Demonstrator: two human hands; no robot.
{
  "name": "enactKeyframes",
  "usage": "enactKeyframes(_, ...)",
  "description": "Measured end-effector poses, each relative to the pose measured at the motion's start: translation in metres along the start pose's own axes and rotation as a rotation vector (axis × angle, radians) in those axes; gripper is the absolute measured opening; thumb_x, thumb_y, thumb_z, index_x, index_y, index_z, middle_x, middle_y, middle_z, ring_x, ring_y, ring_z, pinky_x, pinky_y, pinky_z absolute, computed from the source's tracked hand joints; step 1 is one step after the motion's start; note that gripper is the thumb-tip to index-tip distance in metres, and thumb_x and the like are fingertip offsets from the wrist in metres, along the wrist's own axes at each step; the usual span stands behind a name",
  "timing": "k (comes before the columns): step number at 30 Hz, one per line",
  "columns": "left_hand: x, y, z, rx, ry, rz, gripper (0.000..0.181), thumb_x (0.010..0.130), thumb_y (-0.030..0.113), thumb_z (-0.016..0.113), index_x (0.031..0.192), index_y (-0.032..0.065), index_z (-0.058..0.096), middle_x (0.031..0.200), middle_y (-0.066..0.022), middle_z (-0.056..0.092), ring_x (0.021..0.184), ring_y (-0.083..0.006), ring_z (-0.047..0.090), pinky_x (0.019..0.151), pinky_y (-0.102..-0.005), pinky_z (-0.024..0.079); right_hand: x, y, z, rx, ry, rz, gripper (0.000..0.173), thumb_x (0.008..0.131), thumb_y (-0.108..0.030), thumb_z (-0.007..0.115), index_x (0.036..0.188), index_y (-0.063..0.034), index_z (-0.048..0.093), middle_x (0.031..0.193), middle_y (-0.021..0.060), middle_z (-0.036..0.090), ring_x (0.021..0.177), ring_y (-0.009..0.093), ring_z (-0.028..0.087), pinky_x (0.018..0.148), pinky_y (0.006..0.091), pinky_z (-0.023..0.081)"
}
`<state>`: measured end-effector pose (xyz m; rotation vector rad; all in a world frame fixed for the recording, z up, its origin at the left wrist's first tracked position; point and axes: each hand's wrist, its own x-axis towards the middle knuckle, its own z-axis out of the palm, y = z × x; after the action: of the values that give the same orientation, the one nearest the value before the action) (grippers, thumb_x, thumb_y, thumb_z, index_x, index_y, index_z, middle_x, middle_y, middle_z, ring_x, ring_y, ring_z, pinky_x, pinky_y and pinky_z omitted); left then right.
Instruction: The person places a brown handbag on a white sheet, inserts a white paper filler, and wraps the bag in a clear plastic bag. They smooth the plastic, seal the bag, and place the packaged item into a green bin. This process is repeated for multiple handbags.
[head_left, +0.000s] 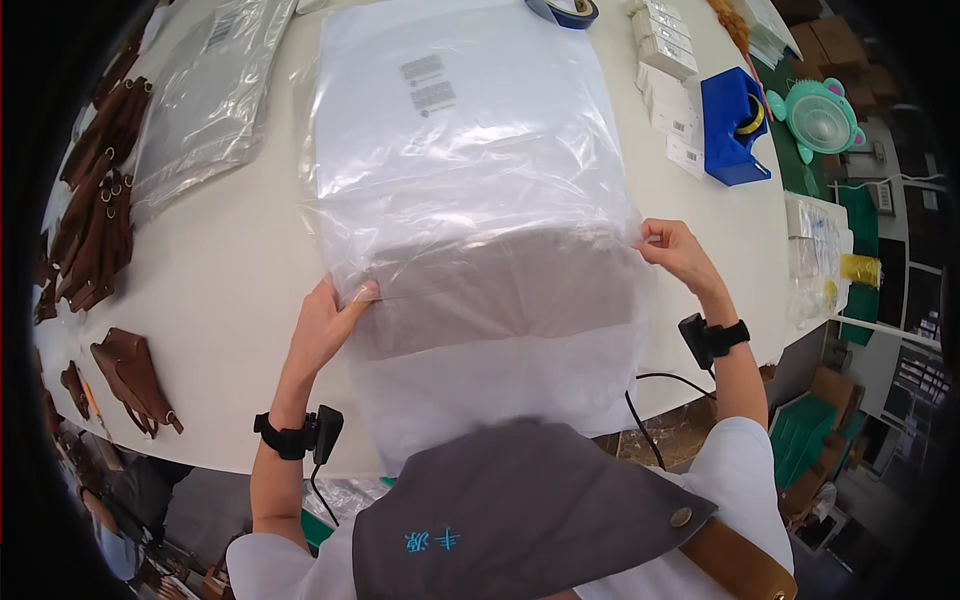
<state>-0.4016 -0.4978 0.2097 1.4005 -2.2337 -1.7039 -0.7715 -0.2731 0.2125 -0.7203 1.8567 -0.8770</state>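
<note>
A large clear plastic bag (480, 180) lies flat on the white table before me, with white sheet material and a grey-brown panel (502, 292) showing through or beneath it. Printed writing marks its upper part. My left hand (326, 322) pinches the bag's left edge between thumb and fingers, beside the grey-brown panel. At the right edge, a little higher, my right hand (671, 251) holds the plastic between thumb and curled fingers. White sheet (487, 390) extends from the panel down to my grey apron (510, 510). A roll of dark blue tape (574, 15) rests at the bag's top edge.
Clear plastic bags (206, 112) lie at the upper left, beside brown leather bags (101, 202). A single brown bag (135, 375) sits lower left. On the right stand a blue tape dispenser (724, 135), white labels (667, 105) and a mint-green fan (821, 120). Cables hang near my right forearm.
</note>
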Motion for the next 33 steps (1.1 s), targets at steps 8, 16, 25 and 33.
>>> enactKeyframes(8, -0.026, -0.020, 0.009, -0.116, 0.059, 0.133, 0.057, 0.076, 0.038, 0.068, 0.113, -0.0030, 0.054, 0.085, -0.0120, 0.063, 0.077, -0.0161, 0.057, 0.067, -0.0293, 0.045, -0.040, 0.008, 0.008, 0.397, -0.026, 0.123, 0.013, 0.083, -0.016, 0.056, 0.076, -0.0054, 0.054, 0.075, -0.0009, 0.055, 0.065, 0.006, 0.053, 0.064, 0.0218, 0.043)
enactKeyframes(16, -0.021, -0.013, 0.005, 0.095, -0.050, -0.214, 0.070, 0.075, 0.032, 0.070, 0.126, -0.0050, 0.039, 0.083, -0.0108, 0.057, 0.080, -0.0177, 0.056, 0.082, -0.0309, 0.045, -0.050, 0.032, 0.036, -0.218, 0.215, 0.194, 0.036, 0.090, -0.030, 0.050, 0.066, -0.0018, 0.051, 0.064, 0.0042, 0.054, 0.060, 0.009, 0.053, 0.057, 0.0241, 0.042)
enactKeyframes(25, -0.056, -0.026, -0.002, 0.026, -0.180, 0.203, 0.095, 0.073, 0.022, 0.072, 0.142, 0.0118, 0.007, 0.082, -0.0084, 0.054, 0.081, -0.0161, 0.051, 0.083, -0.0322, 0.045, -0.078, 0.039, 0.034, -0.161, 0.100, -0.037, 0.043, 0.080, -0.043, 0.061, 0.069, -0.0035, 0.048, 0.061, 0.0010, 0.047, 0.058, 0.009, 0.040, 0.050, 0.0258, 0.032)
enactKeyframes(33, -0.054, -0.054, 0.022, -0.225, 0.124, -0.026, 0.072, 0.070, 0.006, 0.070, 0.128, 0.0043, 0.027, 0.067, -0.0019, 0.050, 0.065, -0.0100, 0.051, 0.069, -0.0242, 0.044, -0.080, 0.036, 0.049, -0.391, 0.326, 0.249, 0.052, 0.090, -0.039, 0.051, 0.057, 0.0002, 0.042, 0.051, 0.0053, 0.041, 0.053, 0.012, 0.036, 0.049, 0.0270, 0.033)
